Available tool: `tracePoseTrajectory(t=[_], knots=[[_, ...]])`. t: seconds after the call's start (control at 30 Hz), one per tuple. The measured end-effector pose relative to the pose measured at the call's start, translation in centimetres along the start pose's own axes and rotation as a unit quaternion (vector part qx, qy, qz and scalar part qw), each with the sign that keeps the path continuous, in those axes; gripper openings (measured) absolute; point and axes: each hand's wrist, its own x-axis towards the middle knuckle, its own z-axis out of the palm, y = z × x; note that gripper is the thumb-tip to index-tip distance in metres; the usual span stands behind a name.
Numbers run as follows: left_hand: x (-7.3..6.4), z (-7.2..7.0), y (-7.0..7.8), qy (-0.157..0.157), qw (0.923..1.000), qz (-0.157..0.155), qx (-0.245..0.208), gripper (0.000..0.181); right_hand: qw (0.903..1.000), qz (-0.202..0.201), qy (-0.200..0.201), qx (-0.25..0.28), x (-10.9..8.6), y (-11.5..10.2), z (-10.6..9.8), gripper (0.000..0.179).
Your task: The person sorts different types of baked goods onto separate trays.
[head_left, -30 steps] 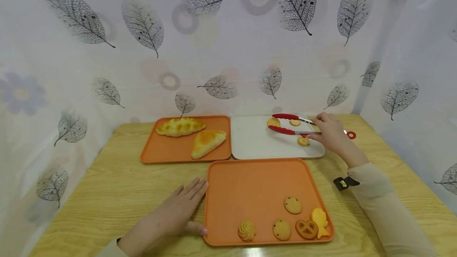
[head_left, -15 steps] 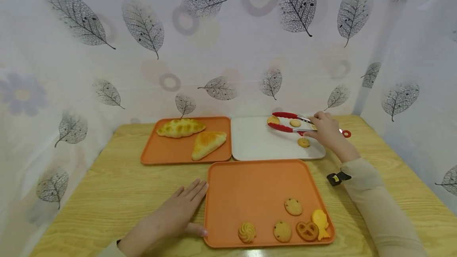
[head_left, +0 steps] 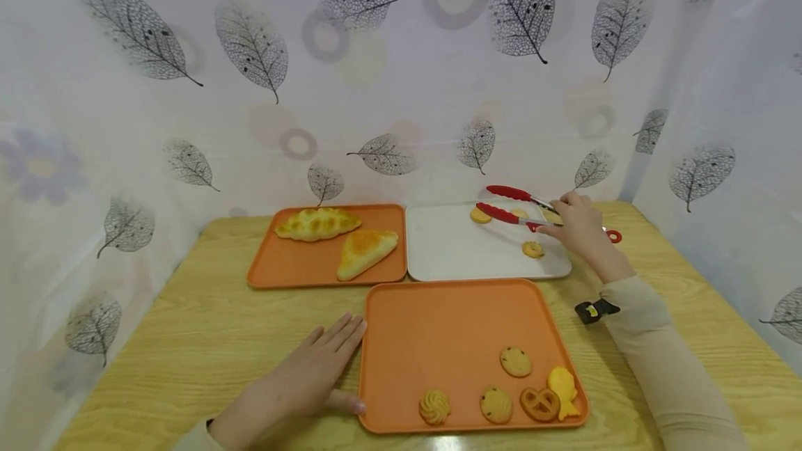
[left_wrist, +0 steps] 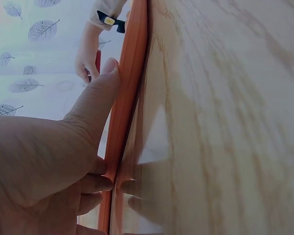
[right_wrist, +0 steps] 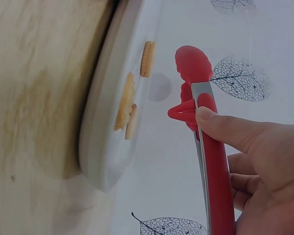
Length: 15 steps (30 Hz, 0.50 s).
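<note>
Red-tipped tongs (head_left: 499,213), clasped in a person's right hand (head_left: 579,230), hang parted above the white tray (head_left: 447,249), pointing left, a round cookie (head_left: 480,217) lying below their ends, while the farther left hand (head_left: 313,373) lies straight-fingered against an orange tray (head_left: 426,333).

The tongs (right_wrist: 217,166) show smooth metal, the table (head_left: 207,326) woodgrain.

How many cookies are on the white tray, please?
3: the left cookie and the back cookie, both partly behind the tongs, and the front cookie, nearest the front of the tray. None seems fully hidden; the right wrist view also shows 3.
</note>
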Motion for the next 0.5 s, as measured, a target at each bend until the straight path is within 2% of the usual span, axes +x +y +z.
tracePoseTrajectory(t=[0.17, 0.5], knots=[[0.0, 0.0, 0.0, -0.001, 1.0, -0.003, -0.001, 0.114, 0.9999, -0.007, 0.011, 0.003, -0.8, 0.1, -0.9, 0.065], [0.0, 0.0, 0.0, 0.004, 1.0, -0.002, 0.004, 0.114, 0.996, -0.055, 0.066, 0.021, -3.7, -0.1, -1.7, 0.061]])
